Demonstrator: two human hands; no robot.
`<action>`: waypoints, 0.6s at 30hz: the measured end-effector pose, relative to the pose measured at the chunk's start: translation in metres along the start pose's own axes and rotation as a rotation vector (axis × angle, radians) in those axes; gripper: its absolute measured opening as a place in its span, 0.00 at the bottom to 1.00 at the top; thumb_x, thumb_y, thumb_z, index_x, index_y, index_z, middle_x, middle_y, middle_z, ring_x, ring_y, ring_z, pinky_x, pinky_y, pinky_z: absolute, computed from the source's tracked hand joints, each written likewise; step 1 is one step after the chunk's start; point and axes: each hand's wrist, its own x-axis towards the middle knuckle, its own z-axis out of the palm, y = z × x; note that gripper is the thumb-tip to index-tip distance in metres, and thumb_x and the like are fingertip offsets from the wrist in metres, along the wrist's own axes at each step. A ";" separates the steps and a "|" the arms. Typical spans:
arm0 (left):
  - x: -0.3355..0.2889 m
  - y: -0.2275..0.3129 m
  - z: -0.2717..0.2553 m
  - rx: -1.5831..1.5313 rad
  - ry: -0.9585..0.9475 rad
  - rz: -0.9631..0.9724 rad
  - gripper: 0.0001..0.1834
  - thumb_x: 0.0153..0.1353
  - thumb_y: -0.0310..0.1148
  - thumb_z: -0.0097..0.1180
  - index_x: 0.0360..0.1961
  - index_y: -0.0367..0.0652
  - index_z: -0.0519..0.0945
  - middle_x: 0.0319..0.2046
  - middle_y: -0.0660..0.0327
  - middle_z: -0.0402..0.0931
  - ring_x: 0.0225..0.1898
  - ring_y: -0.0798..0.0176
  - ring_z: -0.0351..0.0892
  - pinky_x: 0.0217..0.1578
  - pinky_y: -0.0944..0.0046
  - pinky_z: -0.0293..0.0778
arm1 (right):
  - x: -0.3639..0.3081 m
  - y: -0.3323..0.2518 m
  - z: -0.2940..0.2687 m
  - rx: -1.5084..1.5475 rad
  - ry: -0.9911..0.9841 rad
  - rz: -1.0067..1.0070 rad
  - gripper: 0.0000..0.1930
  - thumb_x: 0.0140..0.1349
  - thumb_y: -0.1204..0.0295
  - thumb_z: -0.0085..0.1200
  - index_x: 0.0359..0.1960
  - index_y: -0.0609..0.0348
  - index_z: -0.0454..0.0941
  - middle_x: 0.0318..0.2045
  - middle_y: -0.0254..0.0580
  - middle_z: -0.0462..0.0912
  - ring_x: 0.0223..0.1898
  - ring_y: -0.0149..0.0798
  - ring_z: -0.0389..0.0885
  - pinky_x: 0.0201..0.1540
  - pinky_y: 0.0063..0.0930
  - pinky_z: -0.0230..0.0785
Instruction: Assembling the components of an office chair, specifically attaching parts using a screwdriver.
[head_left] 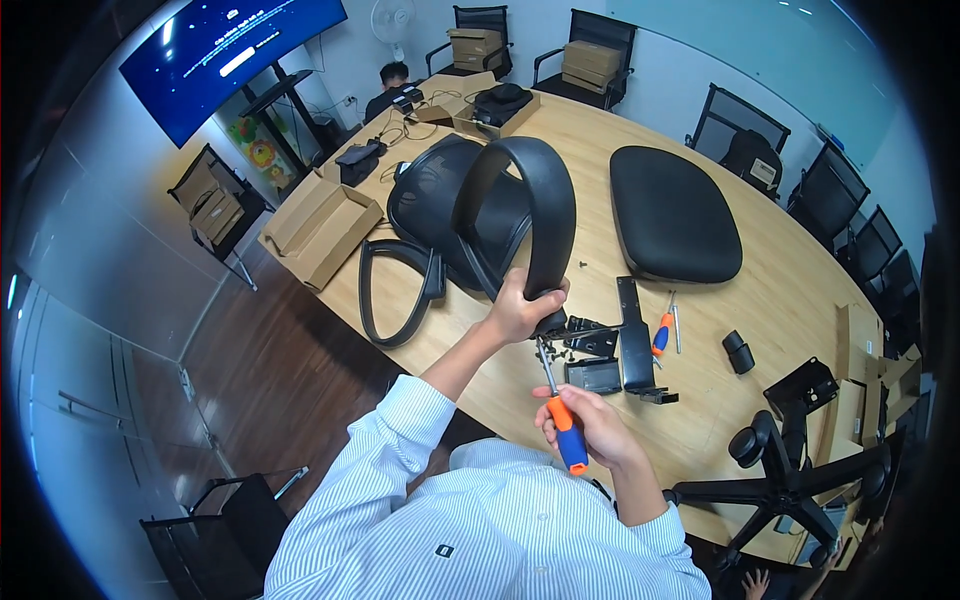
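- Holding armrest (553, 200) above near side of bench (770, 310), loop up and away, narrow end low; left fingers (547, 303) wrapped around that end, presumably to brace it against twist.
- Gripping orange-and-blue screwdriver (569, 437) in right fingers (578, 401), curled around upper handle, probably for fine aim; tip right at armrest's low end. Touching or not: can't tell.
- Just beside tip: loose screws (567, 356) and black metal bracket (594, 377), likely grouped for easy reach.
- Right of those, second screwdriver (661, 335) beside thin metal rod (677, 330), probably set aside but handy.
- Farther out, seat pad (675, 215) and mesh backrest (430, 200) laid down, likely to free working room in front.
- By left edge, second armrest (435, 275), near open cardboard box (322, 232).
- At right, chair base (790, 490); on bench or beyond edge, can't tell.
- Underneath it all, pale wood grain; below, dark wood floor (290, 345).
- Around: lit blue screen (225, 70), fan (392, 20), black office chairs (604, 32), one person (385, 100) low beyond bench, another person's hand (757, 584) at bottom right.
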 end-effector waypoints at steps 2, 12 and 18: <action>0.000 -0.004 0.001 0.037 0.028 0.047 0.09 0.54 0.32 0.55 0.24 0.36 0.76 0.16 0.68 0.66 0.20 0.74 0.63 0.23 0.69 0.61 | 0.002 0.006 -0.009 -0.124 -0.075 -0.090 0.19 0.75 0.62 0.35 0.56 0.63 0.67 0.30 0.39 0.75 0.28 0.29 0.75 0.32 0.24 0.72; -0.001 -0.002 -0.001 -0.009 0.058 -0.002 0.11 0.54 0.34 0.56 0.24 0.35 0.76 0.16 0.68 0.66 0.21 0.75 0.64 0.23 0.70 0.61 | -0.019 -0.006 0.002 -0.075 0.023 -0.097 0.20 0.75 0.60 0.34 0.55 0.64 0.66 0.29 0.38 0.72 0.17 0.30 0.74 0.20 0.22 0.71; 0.000 -0.010 0.001 -0.005 0.055 0.007 0.11 0.54 0.34 0.56 0.24 0.35 0.76 0.17 0.68 0.67 0.20 0.75 0.64 0.23 0.69 0.61 | -0.022 -0.006 0.001 -0.021 -0.023 -0.088 0.21 0.75 0.59 0.32 0.56 0.64 0.66 0.29 0.39 0.71 0.17 0.29 0.73 0.18 0.22 0.69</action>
